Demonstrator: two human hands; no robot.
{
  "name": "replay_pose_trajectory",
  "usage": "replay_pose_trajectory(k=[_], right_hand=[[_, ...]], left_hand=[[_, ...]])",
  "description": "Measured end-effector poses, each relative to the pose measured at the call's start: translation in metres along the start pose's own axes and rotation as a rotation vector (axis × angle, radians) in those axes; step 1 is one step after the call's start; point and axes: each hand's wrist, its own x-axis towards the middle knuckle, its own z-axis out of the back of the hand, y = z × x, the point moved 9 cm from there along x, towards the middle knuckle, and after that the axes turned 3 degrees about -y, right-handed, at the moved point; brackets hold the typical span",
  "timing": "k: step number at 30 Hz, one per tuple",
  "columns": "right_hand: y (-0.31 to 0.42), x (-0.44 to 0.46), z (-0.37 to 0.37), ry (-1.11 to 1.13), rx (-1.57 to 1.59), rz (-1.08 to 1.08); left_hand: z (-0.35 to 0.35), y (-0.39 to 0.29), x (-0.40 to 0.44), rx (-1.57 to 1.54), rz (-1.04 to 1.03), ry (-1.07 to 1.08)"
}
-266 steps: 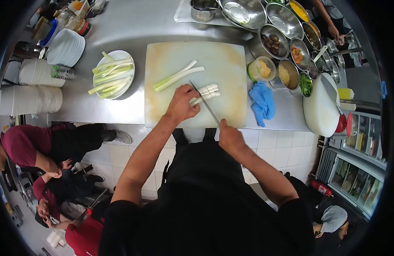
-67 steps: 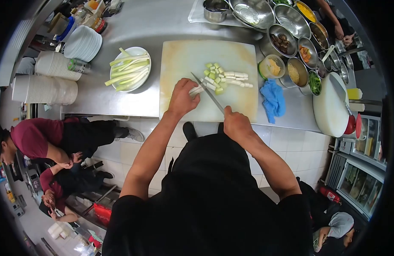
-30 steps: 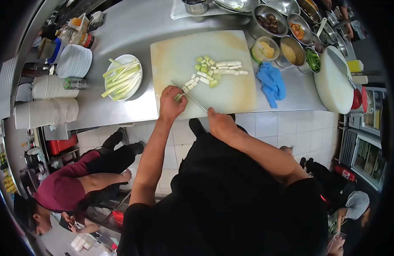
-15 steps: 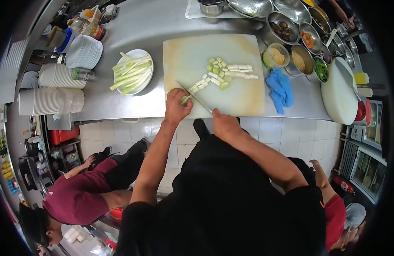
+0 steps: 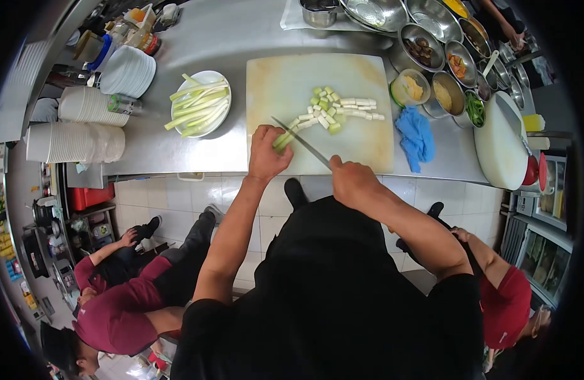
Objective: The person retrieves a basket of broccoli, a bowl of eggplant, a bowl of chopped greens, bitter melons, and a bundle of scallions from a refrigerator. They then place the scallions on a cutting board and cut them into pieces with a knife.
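Observation:
On the white cutting board (image 5: 368, 149), my left hand (image 5: 267, 154) grips a green-and-white vegetable stalk (image 5: 280, 144) near the board's lower left. My right hand (image 5: 354, 182) is closed round the handle of a kitchen knife (image 5: 309, 147), whose handle is hidden in the fist. The blade slants up and left across the stalk, its tip just past my left fingers. Short cut pieces (image 5: 325, 107) are heaped at mid-board, with white cut lengths (image 5: 361, 107) lying in rows to their right. More long stalks (image 5: 200, 107) fill a white bowl (image 5: 222, 123) on the left.
A blue cloth (image 5: 416, 139) lies right of the board. Beyond it are metal bowls of ingredients (image 5: 445, 92) and a large white container (image 5: 502, 139). Stacked plates (image 5: 128, 71) and tubs (image 5: 75, 142) line the left. People in red (image 5: 118, 316) are on both sides.
My right hand and the knife have shifted to the right and slightly down. The left hand stays on the stalk, a little to the right. The camera view has moved slightly.

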Motion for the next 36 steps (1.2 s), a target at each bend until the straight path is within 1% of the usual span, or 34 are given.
replay_pose_trajectory(k=[1, 3, 5, 7, 10, 14, 16, 19, 20, 21, 23, 25, 28, 30, 32, 34, 36], right_hand=[[0.001, -0.003, -0.002, 0.001, -0.002, -0.002], [0.005, -0.006, -0.007, 0.033, 0.024, 0.014], [0.002, 0.003, -0.027, 0.052, 0.046, 0.007], [0.000, 0.016, -0.046, -0.039, 0.082, 0.032], [-0.008, 0.025, -0.063, -0.077, 0.094, 0.021], [-0.001, 0.013, -0.033, -0.103, 0.062, 0.014], [0.010, 0.001, -0.023, -0.064, 0.057, 0.042], [0.012, 0.013, -0.049, -0.044, 0.089, 0.021], [0.008, 0.024, -0.068, -0.144, 0.110, 0.085], [0.008, 0.026, -0.070, -0.145, 0.106, 0.091], [0.004, 0.032, -0.069, -0.154, 0.069, 0.034], [0.001, 0.032, -0.065, -0.130, 0.067, 0.044], [0.008, 0.020, -0.045, -0.114, 0.055, 0.054], [0.014, 0.009, -0.034, -0.117, 0.044, 0.068], [0.020, -0.003, -0.030, -0.108, 0.049, 0.128], [0.021, -0.010, -0.031, -0.095, 0.038, 0.142], [0.021, -0.013, -0.036, -0.078, 0.029, 0.150]], left_hand=[[-0.004, 0.002, -0.001, 0.033, -0.023, 0.037], [-0.011, 0.011, -0.004, 0.056, -0.044, 0.046], [-0.017, 0.017, -0.006, 0.081, -0.057, 0.059], [-0.012, 0.016, -0.006, 0.061, -0.076, 0.012], [-0.009, 0.018, -0.009, 0.000, -0.032, -0.006], [0.007, 0.008, -0.009, -0.082, 0.036, -0.033], [0.007, 0.007, -0.011, 0.062, -0.043, -0.001], [-0.003, 0.022, -0.017, 0.113, -0.079, 0.017], [-0.003, 0.022, -0.021, 0.112, -0.072, 0.013], [-0.002, 0.021, -0.021, 0.097, -0.074, 0.016], [0.003, 0.015, -0.018, 0.091, -0.082, 0.008], [0.023, 0.004, -0.026, 0.130, -0.024, -0.152], [0.019, 0.011, -0.039, 0.157, -0.067, -0.108], [0.020, 0.012, -0.039, 0.162, -0.061, -0.120], [0.022, 0.013, -0.040, 0.167, -0.052, -0.133], [0.023, 0.020, -0.042, 0.135, -0.010, -0.108], [0.024, 0.021, -0.041, 0.137, -0.010, -0.101]])
